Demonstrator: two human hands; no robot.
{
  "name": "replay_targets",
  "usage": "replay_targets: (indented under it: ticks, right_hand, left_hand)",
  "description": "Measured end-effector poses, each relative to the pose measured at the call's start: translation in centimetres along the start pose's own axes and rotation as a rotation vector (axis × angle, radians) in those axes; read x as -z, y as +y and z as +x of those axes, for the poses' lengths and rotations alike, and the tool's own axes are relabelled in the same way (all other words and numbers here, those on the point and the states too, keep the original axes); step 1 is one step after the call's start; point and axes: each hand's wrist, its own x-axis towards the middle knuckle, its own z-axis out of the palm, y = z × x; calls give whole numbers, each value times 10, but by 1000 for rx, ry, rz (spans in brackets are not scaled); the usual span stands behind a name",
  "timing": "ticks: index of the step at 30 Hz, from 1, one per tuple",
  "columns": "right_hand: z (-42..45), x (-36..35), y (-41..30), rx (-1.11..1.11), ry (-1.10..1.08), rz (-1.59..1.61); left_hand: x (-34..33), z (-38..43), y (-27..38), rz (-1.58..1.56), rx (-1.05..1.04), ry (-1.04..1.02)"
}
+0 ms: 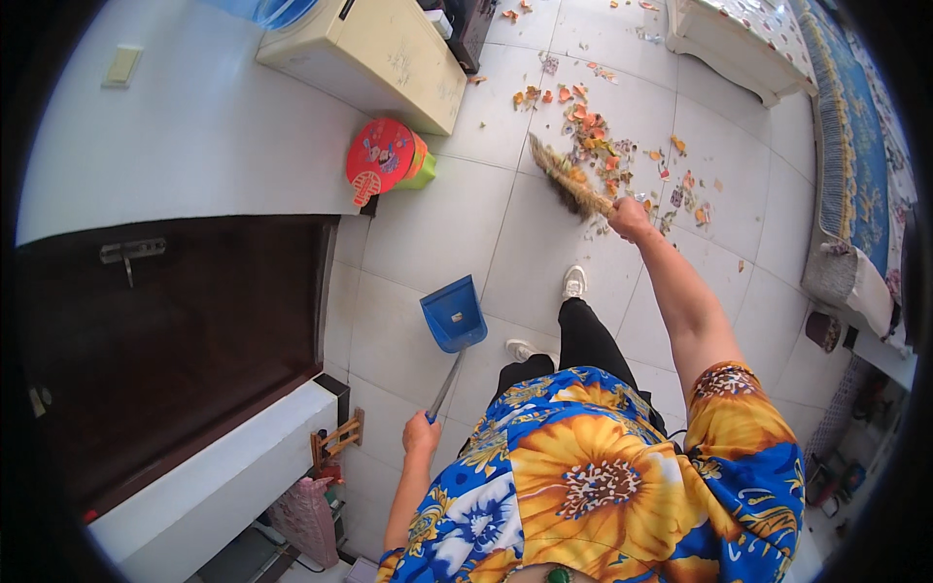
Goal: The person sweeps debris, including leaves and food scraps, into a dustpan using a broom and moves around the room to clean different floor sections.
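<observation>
My right hand [630, 220] grips the handle of a straw broom [568, 181], held out in front of me at the near edge of scattered litter. Orange peels and small scraps [592, 132] lie in a loose heap by the bristles, with more bits strewn to the right and farther off. Down at my left side, my left hand [421, 436] is closed around the long handle of a blue dustpan [455, 315]. The pan's open side faces away from me, and one small pale scrap lies inside it.
A cream cabinet [379, 58] stands at the far left, beside a green bin with a red round fan-like item [383, 157] on top. A dark door [175, 350] is on the left. White furniture [743, 44] and a blue-covered sofa [853, 146] line the right.
</observation>
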Motion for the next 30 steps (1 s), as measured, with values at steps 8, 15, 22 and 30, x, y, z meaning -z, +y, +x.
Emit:
replay_targets:
  ticks: [8,15,22,30]
  right_hand:
    - [-5,25,-12,-23,16,316]
    - [-14,24,-13,-150,-338,395]
    - [60,42,-59,-87,-246,153]
    - [81,34,-128,-133,-14,462]
  left_hand:
    - [25,19,67,-6,-27,26]
    - [41,41,90,-31,-88,50]
    - [68,71,96,-81,-142,46]
    - [123,114,125,-33,-156,-22]
